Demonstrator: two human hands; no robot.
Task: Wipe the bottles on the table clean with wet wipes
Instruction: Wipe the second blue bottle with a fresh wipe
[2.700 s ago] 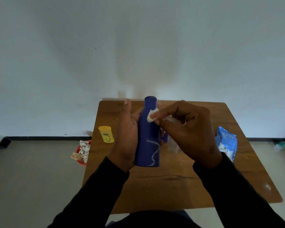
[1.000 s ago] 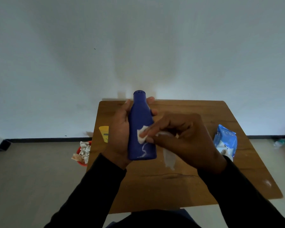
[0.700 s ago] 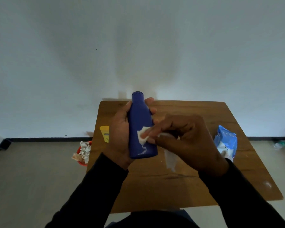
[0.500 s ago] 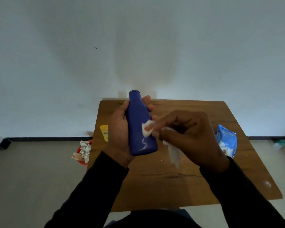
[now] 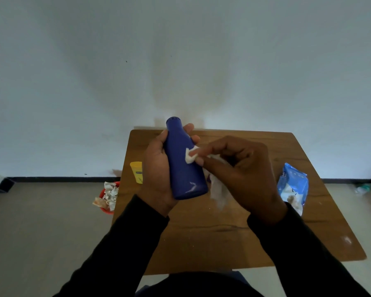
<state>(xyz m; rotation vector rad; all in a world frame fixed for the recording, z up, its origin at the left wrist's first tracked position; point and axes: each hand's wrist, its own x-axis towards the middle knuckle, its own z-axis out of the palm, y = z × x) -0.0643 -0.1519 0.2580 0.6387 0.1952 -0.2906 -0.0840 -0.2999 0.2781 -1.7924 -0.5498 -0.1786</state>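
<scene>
A white wet wipe is pinched in the right hand and pressed to the blue bottle, which is gripped by the left hand above the bench. Best wiped with firm strokes along the body while the bottle is turned. A yellow bottle stands left, a wipes pack right.

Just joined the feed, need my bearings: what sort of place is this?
Probably a sparse room indoors, not a kitchen or workshop: a small wooden table against a bare white wall, and a red bin of used wipes on the floor.
</scene>
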